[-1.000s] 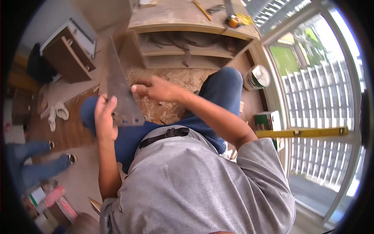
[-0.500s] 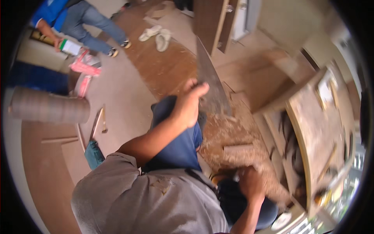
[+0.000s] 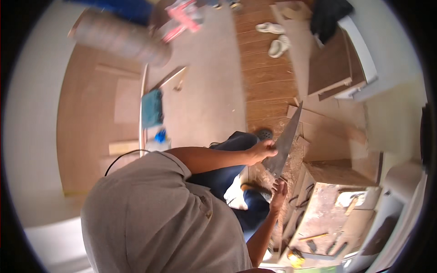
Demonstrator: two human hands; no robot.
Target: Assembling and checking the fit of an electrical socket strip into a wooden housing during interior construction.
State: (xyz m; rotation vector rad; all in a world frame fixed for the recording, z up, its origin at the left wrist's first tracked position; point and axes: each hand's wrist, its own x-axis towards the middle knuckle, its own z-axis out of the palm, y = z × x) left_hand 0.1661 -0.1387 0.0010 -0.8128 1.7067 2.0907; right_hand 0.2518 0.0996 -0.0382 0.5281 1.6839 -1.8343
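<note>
A grey, tapering saw blade (image 3: 287,139) points up and away to the right, its narrow tip far from me. My left hand (image 3: 261,152) is closed on the blade's left edge near the wide end, thumb lying over the metal. No saw handle shows. Just below the wide end is my right hand (image 3: 279,193), its fingers curled together around something small and dark that I cannot make out. Both hands are above my bent legs in dark blue trousers (image 3: 230,148). Sawdust and shavings cover the floor under the blade.
A dusty wooden cabinet (image 3: 325,214) with several tools on it stands at right. To the left lie a teal case (image 3: 152,109), a hammer (image 3: 180,85) and a large roll (image 3: 120,36). White shoes (image 3: 278,45) and a brown panel (image 3: 330,68) are farther off.
My right hand has come up from beside my thigh to the blade's wide end. The blade has swung to lean right. My view has turned, leaving the other person mostly outside it.
</note>
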